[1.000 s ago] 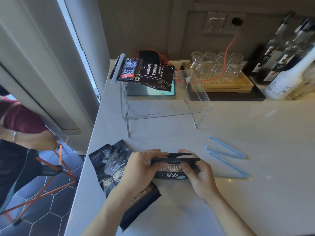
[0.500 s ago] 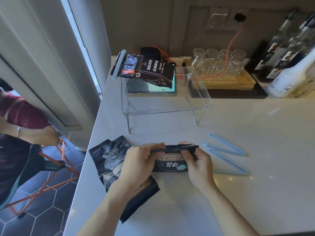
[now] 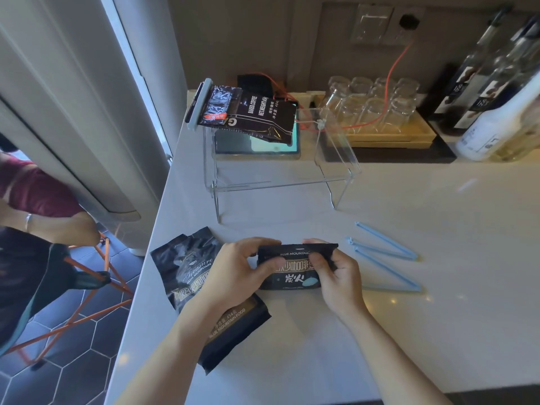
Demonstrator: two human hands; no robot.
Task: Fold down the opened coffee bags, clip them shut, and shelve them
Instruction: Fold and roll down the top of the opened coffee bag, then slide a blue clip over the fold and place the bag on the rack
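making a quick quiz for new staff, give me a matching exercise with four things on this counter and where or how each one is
Things:
1. small coffee bag
2. large coffee bag
3. blue clips
4. clipped coffee bag

Places or states:
A. lying loose on the counter, right of the hands
B. on top of the clear shelf
C. held in both hands, top folded over
D. flat on the counter, partly under the left forearm

Pairs: 1-C, 2-D, 3-A, 4-B

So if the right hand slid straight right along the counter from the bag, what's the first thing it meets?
Likely the blue clips: they lie just right of the right hand, which grips the small coffee bag. The nearest clip looks closest, though depth is unclear.
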